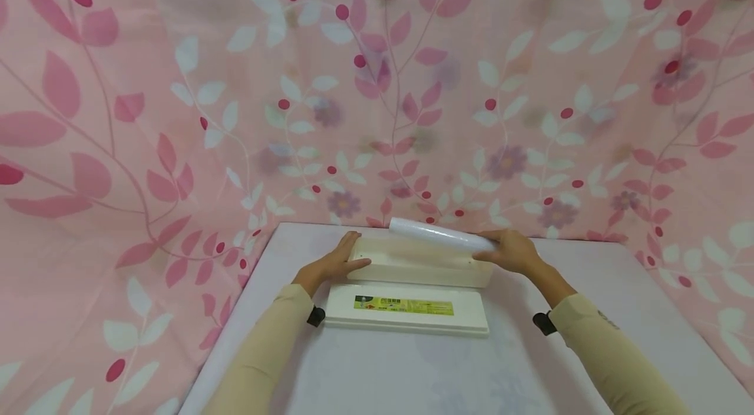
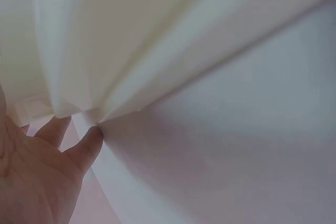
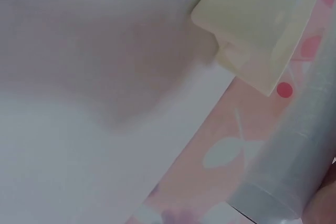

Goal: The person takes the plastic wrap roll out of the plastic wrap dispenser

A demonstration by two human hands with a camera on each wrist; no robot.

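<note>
Roll of cling film held over its open dispenser box on the bench

Pink leaf-print cloth (image 1: 177, 107) backs the pale bench (image 1: 589, 284); on it lies the cream dispenser box (image 1: 421, 268), lid (image 1: 406, 310) folded toward the person. The left hand (image 1: 332, 264) rests flat-fingered on the box's left end, grip released. The right hand (image 1: 512, 251) grasps the film roll (image 1: 438, 235) by one end, tilted above the tray. Judged step: loading; next, the roll needs levelling and lowering into the trough
</note>
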